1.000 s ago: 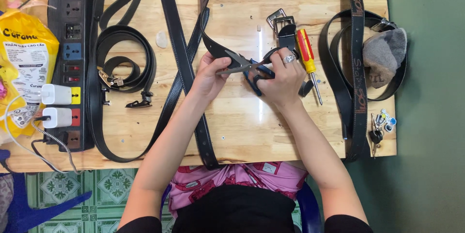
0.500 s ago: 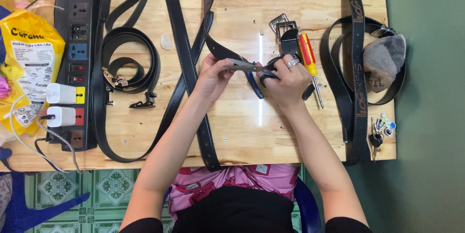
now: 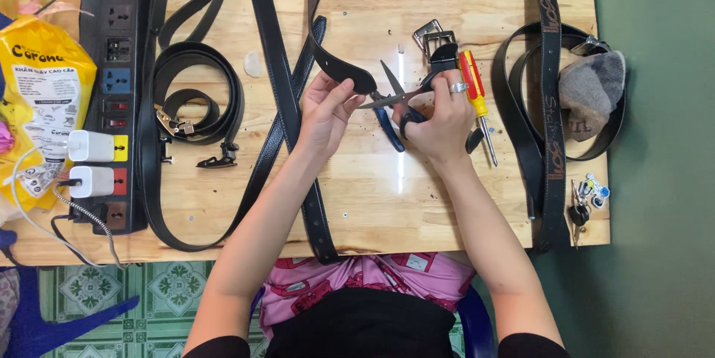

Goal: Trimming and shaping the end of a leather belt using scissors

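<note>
Fingers of the left hand [image 3: 326, 109] pinch the rounded tip of a black leather belt strap [image 3: 344, 71] (raised above the pale wooden tabletop [image 3: 372, 187]). At three o'clock, the right hand [image 3: 439, 116] grips blue-handled scissors [image 3: 393, 97], blades parted at the strap tip. A red-and-yellow screwdriver [image 3: 477, 101] lies just beyond.

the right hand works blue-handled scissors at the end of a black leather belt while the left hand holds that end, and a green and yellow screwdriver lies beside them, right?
Not quite: the head view shows a red and yellow screwdriver, not a green one. The rest stands: the right hand works the blue-handled scissors at the end of the black leather belt, which the left hand holds.
</note>
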